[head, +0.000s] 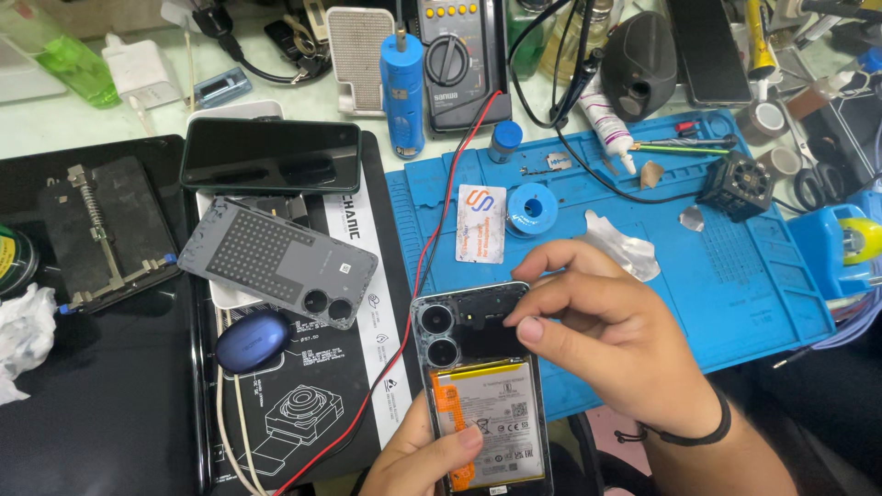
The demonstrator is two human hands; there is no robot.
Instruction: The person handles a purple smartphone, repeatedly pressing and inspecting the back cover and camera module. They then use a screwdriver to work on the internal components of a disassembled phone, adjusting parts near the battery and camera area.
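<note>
An opened phone (482,395) with its back off lies upright in front of me, showing two camera lenses at top left and a battery with an orange pull tab below. My left hand (418,459) grips its lower left edge, thumb resting on the battery. My right hand (611,335) hovers over the phone's top right, fingertips pinched on the black upper cover near the cameras. The phone's grey back cover (276,262) lies to the left, inner face up.
A second dark phone (269,154) lies above the back cover. A blue mat (726,266) holds a solder spool (532,208), a card and a foil scrap. A blue electric screwdriver (402,92), a multimeter (457,55) with a red lead, and a blue earbud case (253,340) surround me.
</note>
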